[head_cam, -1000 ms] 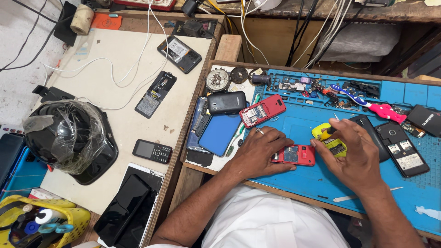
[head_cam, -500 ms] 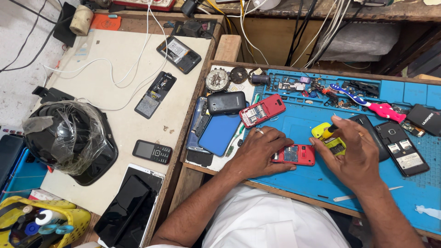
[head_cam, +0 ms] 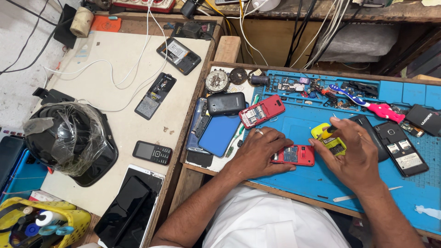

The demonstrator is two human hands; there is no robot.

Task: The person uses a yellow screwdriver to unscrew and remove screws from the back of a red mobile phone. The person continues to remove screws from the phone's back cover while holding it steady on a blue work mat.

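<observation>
My left hand (head_cam: pixel 260 151) lies flat on the blue work mat (head_cam: pixel 298 183), its fingers pressing down a small red phone body (head_cam: pixel 296 155) with its inside exposed. My right hand (head_cam: pixel 353 155) hovers just right of it and pinches a thin yellow-handled tool (head_cam: pixel 327 132) over a yellow phone part (head_cam: pixel 331 142). A second red phone shell (head_cam: pixel 262 110) rests open-side up behind my left hand.
A black phone (head_cam: pixel 226 103) and a blue phone (head_cam: pixel 219 135) lie at the mat's left. Two opened black phones (head_cam: pixel 400 148) and a pink-handled toothbrush (head_cam: pixel 376 108) sit right. A plastic-wrapped helmet (head_cam: pixel 69 138), phones and white cables occupy the left table.
My right hand has shifted slightly over the yellow part. The left hand stays pressed on the red phone body.
</observation>
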